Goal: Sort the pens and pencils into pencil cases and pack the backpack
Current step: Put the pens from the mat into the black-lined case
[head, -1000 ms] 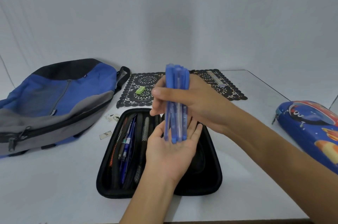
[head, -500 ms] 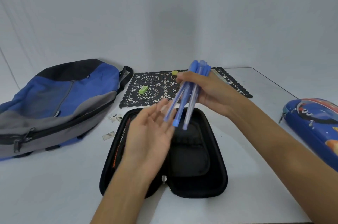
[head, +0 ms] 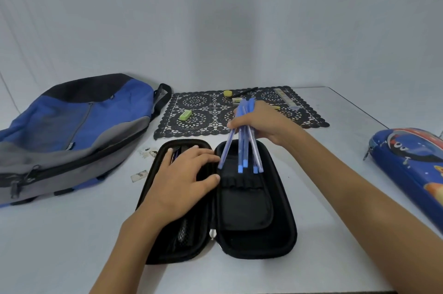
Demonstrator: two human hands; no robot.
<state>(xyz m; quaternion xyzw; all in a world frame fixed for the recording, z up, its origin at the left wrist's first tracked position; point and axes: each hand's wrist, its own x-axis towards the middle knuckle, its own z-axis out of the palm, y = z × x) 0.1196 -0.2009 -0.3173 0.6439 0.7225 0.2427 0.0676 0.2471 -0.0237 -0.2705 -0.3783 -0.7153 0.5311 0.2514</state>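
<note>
The right hand [head: 263, 123] grips five blue pens [head: 242, 149]; the left hand [head: 177, 183] lies flat on one black case [head: 282, 197].

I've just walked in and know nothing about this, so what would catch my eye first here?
The right hand holds a bundle of blue pens over the open black pencil case in the middle, while the left hand rests on its left half. A blue and grey backpack lies at the left, and a blue printed pencil case at the right edge.
</note>
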